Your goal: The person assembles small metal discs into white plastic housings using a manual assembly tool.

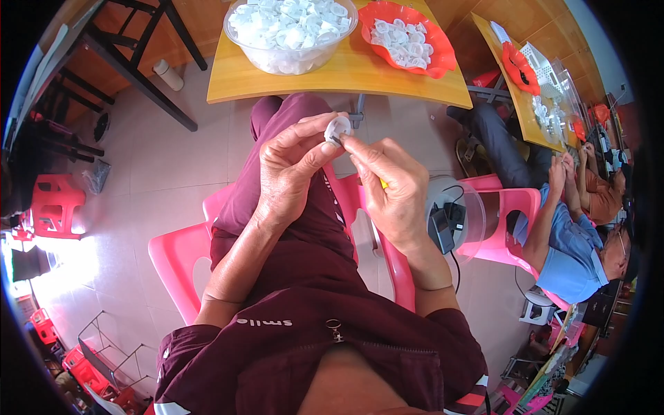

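Above my lap, my left hand [290,162] pinches a small round white plastic cap [337,127] between thumb and fingers, its hollow side toward me. My right hand [395,185] is closed, with the index fingertip at the cap's lower rim. A bit of yellow [384,184] shows under its curled fingers, and a dark sliver lies by the fingertip at the cap. These look like parts of one slim tool, mostly hidden by the hand. Beyond my hands, a clear bowl [287,61] heaped with white plastic parts and a red wavy-edged dish [443,61] of similar pieces stand on a wooden table [387,84].
A clear round container [477,214] with black power adapters [443,228] is at my right. Beyond it, two people in blue [564,242] and brown [600,200] sit by another table [515,83]. A black metal frame [131,66] and a pink stool [55,207] are at the left.
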The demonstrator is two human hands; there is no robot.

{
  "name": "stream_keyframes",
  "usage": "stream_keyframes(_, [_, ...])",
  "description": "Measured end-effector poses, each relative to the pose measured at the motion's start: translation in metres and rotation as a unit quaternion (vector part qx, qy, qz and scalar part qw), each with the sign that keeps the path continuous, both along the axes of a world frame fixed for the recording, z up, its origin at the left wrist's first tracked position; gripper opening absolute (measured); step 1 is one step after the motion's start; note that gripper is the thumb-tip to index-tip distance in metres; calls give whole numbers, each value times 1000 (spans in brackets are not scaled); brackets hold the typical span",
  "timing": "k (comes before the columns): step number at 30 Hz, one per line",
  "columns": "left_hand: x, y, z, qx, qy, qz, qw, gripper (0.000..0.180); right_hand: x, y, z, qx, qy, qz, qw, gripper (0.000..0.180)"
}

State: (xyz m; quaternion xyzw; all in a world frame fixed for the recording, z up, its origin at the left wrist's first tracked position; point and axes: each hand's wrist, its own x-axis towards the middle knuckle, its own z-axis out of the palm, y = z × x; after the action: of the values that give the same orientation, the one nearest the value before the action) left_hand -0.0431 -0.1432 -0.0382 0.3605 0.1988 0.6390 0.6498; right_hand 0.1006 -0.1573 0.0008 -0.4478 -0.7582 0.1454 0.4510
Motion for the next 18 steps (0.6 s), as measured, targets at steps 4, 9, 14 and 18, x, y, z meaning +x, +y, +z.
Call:
stream_keyframes(4, [0, 0, 0, -11, -4, -3, 1000, 31, 0, 0, 0, -4, 2, 1, 1000, 32])
stream_keyframes(9, [0, -1, 0, -13, -13, -5, 1000, 30, 0, 0, 0, 7, 1, 0, 1000, 33])
stream_keyframes(14, [1, -2, 2, -2, 8, 11, 1000, 30, -2, 0, -4, 11, 3, -2, 1000, 34])
stream_keyframes(18, [1, -2, 1, 5, 30, 29, 999, 28, -2, 1, -10, 48, -37, -22, 998, 38])
